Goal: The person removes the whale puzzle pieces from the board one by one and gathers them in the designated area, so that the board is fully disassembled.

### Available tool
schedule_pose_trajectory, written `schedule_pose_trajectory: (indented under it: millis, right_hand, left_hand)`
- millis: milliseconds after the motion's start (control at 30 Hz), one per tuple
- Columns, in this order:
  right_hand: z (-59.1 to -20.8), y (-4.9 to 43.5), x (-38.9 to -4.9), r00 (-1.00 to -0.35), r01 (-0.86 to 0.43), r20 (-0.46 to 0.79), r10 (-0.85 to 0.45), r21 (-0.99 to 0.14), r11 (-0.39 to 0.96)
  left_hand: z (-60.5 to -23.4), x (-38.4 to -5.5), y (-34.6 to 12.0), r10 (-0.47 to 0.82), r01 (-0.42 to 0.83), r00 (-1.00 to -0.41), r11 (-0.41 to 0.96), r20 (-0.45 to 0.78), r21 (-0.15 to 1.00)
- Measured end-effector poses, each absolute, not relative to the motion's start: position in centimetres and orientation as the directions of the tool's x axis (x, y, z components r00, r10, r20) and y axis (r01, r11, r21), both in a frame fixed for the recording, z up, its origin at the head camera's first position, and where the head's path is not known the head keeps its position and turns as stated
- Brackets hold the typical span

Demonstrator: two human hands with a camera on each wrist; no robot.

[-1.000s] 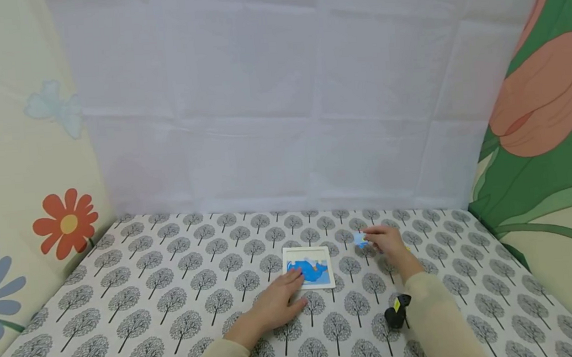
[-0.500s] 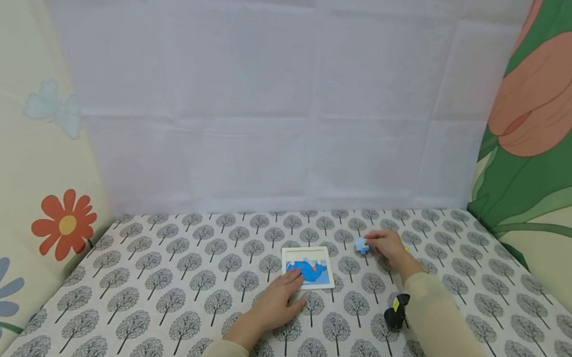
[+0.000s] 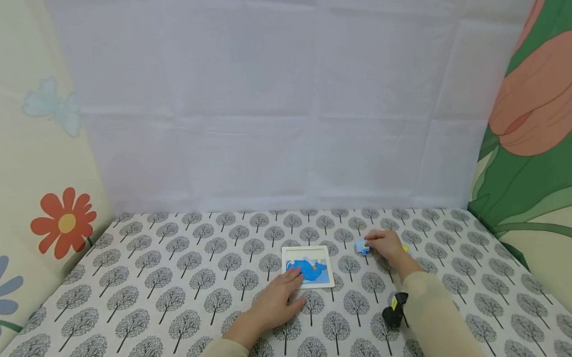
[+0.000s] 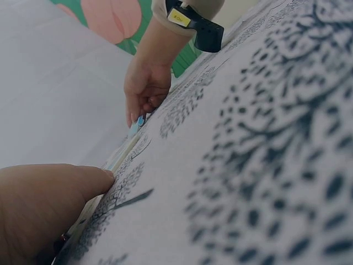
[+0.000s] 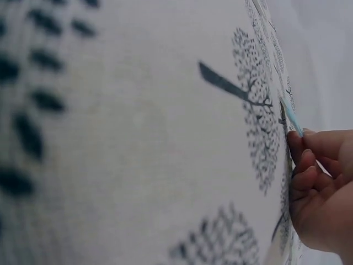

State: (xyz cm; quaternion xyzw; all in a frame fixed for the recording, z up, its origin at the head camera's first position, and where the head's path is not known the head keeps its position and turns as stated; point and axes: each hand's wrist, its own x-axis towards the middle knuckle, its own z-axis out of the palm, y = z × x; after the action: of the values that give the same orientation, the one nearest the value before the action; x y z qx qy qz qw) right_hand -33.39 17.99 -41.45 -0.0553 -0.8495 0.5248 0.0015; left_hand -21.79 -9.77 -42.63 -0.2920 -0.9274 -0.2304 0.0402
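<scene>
A small jigsaw puzzle in a white frame (image 3: 306, 248) lies on the cloth, with a blue animal-like shape (image 3: 315, 274) in its picture. My left hand (image 3: 276, 302) rests with straight fingers over the puzzle's lower left part, hiding some of it. To the right of the frame, my right hand (image 3: 389, 247) pinches a light blue puzzle piece (image 3: 361, 247) between thumb and fingers, close to the cloth. Seen edge-on in the right wrist view, the thin piece (image 5: 292, 117) sticks out from the fingertips; its other fingers are curled.
Something small and yellow (image 3: 406, 248) shows just behind the right wrist, partly hidden. White cloth printed with trees (image 3: 184, 296) covers the table. A pale curtain (image 3: 261, 103) hangs along the back, with flower-patterned fabric at both sides.
My right hand has come slightly down towards the cloth with the puzzle piece, whose tilt has changed. The left hand and the framed puzzle have stayed put.
</scene>
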Motion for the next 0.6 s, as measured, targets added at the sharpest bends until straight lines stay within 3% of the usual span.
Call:
schedule_pose_trajectory:
  millis: [367,600]
  right_hand:
    - [-41.61,17.69,-33.62,-0.98,0.167,-0.094,0.174,-0.862,0.478]
    - [-41.75,17.77,-33.85,-0.979,0.178,-0.104,0.174,-0.854,0.488]
  left_hand:
    - [-42.62,-21.55,-9.95,0.543,0.611,-0.792,0.683,0.279,0.401]
    - [-42.59,-21.66,-9.84,0.527,0.568,-0.821,0.709,0.221,0.418]
